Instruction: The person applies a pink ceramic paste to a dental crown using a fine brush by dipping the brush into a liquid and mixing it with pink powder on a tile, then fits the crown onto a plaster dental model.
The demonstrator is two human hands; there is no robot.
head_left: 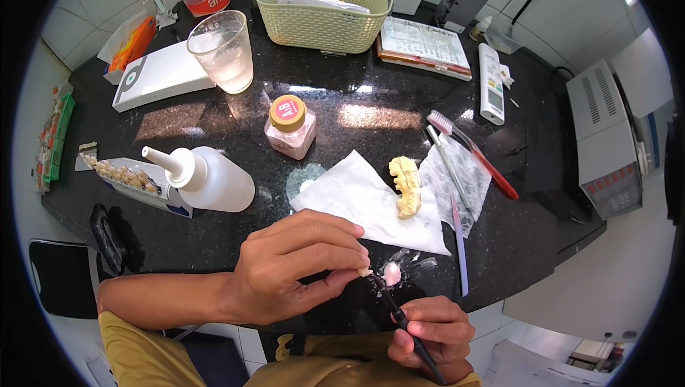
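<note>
Between the thumb and fingertips of my left hand (303,262) is a small tooth-like, cream-coloured piece (364,271). My right hand (435,330) grips a slim black-handled tool (401,317), its tip close to that piece; whether they touch I cannot tell. A small pink lump (392,273) lies on the counter beside the tip, with clear plastic scraps and white crumbs around it. Just beyond, a yellow dental cast (406,187) rests on a white paper sheet (349,198).
A white squeeze bottle (221,180) and tooth cards (128,176) stand left. Behind are a capped powder jar (291,133), a glass (227,58) and a green basket (321,26). A red toothbrush (485,162), metal instrument (449,166) and purple-handled tool (459,258) lie right.
</note>
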